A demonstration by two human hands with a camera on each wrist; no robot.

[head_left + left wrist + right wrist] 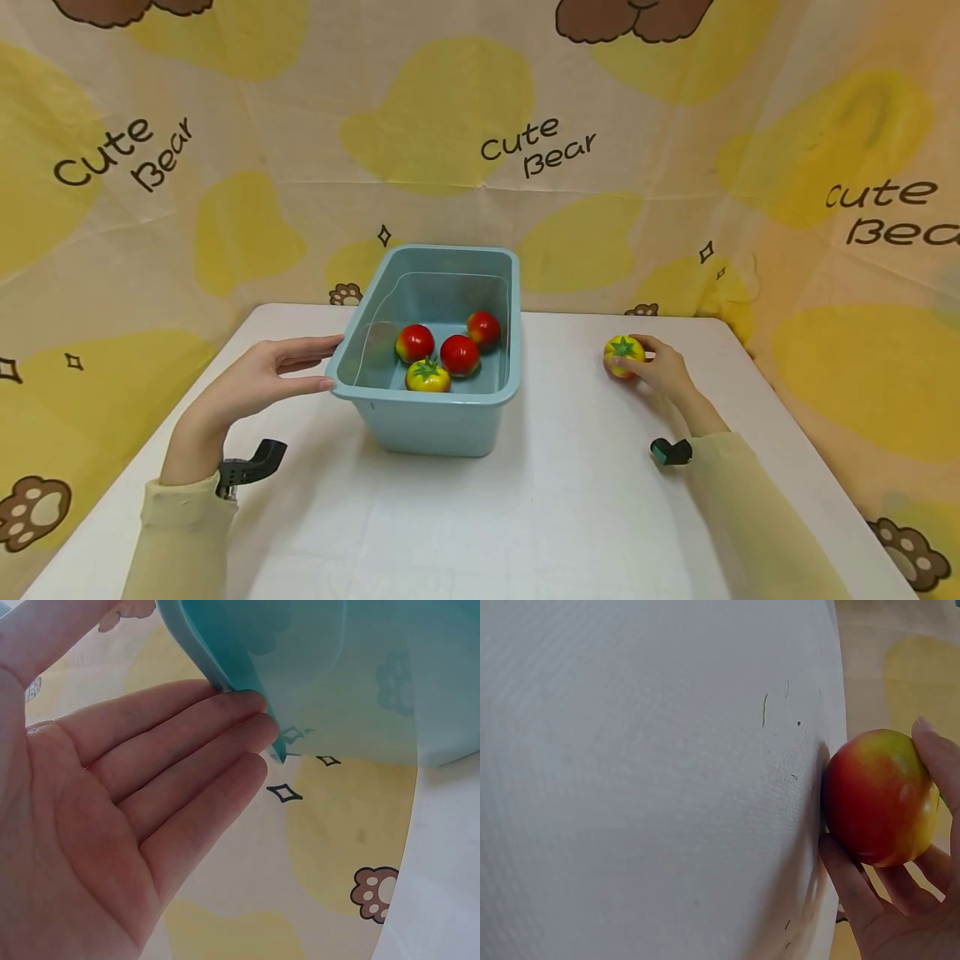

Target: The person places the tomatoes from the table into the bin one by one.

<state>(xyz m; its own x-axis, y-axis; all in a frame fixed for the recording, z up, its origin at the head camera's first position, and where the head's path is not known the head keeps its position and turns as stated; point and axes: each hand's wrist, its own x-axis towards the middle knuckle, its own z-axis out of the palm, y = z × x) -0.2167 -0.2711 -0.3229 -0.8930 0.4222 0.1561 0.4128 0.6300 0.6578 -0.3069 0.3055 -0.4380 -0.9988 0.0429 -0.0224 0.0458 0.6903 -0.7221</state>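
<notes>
With thumb and fingers curled around it, my right hand point(670, 375) grips a red-and-yellow tomato point(622, 348) with a green star-shaped top, at the right side of the table. In the right wrist view that tomato point(877, 799) shows its red side, close against the white surface. A light blue plastic bin point(431, 429) stands left of centre. At its left rim, my left hand point(251, 379) has its fingers extended, fingertips right at the edge. Inside lie red tomatoes point(460, 356) and a yellower tomato point(427, 377) with its green top up.
The white table point(465, 525) carries the bin and the held tomato. Behind it and along both sides hangs a cream-and-yellow printed cloth point(585, 242). Black wrist mounts sit on the left wrist point(251, 467) and right wrist point(670, 452).
</notes>
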